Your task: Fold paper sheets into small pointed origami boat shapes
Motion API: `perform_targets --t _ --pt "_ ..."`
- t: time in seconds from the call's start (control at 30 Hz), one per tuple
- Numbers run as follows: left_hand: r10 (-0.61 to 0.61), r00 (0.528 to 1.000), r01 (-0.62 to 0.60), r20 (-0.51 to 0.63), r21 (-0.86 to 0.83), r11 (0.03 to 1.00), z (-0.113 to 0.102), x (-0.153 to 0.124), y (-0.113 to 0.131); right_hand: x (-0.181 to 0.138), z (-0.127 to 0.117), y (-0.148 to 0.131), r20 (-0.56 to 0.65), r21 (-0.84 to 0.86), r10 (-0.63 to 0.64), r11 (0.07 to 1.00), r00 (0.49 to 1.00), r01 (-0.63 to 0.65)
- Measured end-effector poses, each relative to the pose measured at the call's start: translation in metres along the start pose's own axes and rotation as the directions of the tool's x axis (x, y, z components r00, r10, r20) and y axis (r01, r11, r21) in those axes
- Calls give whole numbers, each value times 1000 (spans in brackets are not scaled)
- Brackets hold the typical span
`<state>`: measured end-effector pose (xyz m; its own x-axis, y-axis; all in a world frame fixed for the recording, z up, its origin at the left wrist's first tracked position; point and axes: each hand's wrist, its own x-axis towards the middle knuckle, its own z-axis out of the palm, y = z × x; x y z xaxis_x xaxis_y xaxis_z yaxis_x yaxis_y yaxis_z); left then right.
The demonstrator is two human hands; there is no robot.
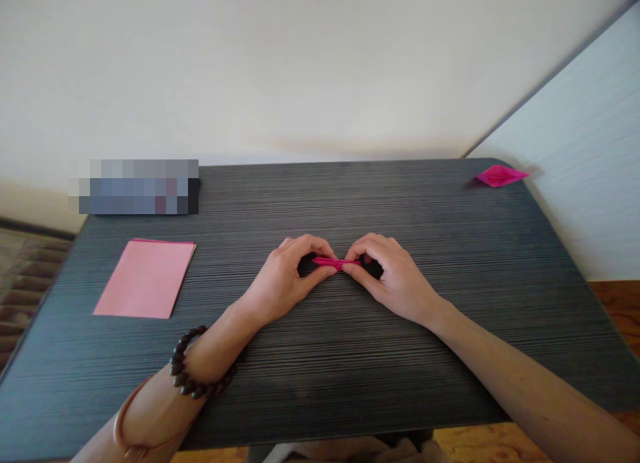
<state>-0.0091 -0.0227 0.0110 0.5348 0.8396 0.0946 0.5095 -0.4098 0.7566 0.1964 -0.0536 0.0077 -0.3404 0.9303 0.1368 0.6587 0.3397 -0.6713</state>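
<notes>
A small folded piece of magenta paper [339, 264] is pinched between both hands over the middle of the dark table. My left hand [287, 271] grips it with thumb and forefinger, the thumb lying along its near side. From the other side my right hand [393, 271] pinches it the same way, the thumb tips of both hands almost meeting. The paper is long and narrow, with a pointed end sticking out to the left. Fingertips cover parts of it, so its full folded shape is hidden.
A stack of pink square paper sheets [145, 279] lies on the left of the dark table [320, 369]. At the far right corner sits a folded magenta paper piece [501, 175]. A pixelated object [137, 193] stands back left. A wall [320, 63] rises behind the table.
</notes>
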Motion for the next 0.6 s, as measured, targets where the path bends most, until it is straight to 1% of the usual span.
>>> perform_targets --t 0.07,0.1,0.23,0.33,0.43,0.5,0.6 --pt "-63 998 60 -21 -121 991 0 -1 1 0 -2 0 -11 97 31 995 999 -30" --pt "-87 996 83 -22 -151 985 0 -1 1 0 -3 1 -18 141 50 989 999 -47" --pt "-117 993 118 12 -165 979 0 -1 5 -1 -5 2 -64 252 107 964 992 -88" --pt "-123 992 129 42 -200 971 -1 0 7 0 -4 1 -71 245 109 965 991 -89" --pt "-127 990 138 64 -218 966 -1 1 7 1 -3 0 -40 179 50 983 998 -42" --pt "-115 991 127 73 -191 973 -2 1 7 1 -4 0 -17 147 4 989 1000 -1" --pt "-86 993 97 84 -131 987 -2 1 8 1 -6 1 7 134 -27 991 1000 26"
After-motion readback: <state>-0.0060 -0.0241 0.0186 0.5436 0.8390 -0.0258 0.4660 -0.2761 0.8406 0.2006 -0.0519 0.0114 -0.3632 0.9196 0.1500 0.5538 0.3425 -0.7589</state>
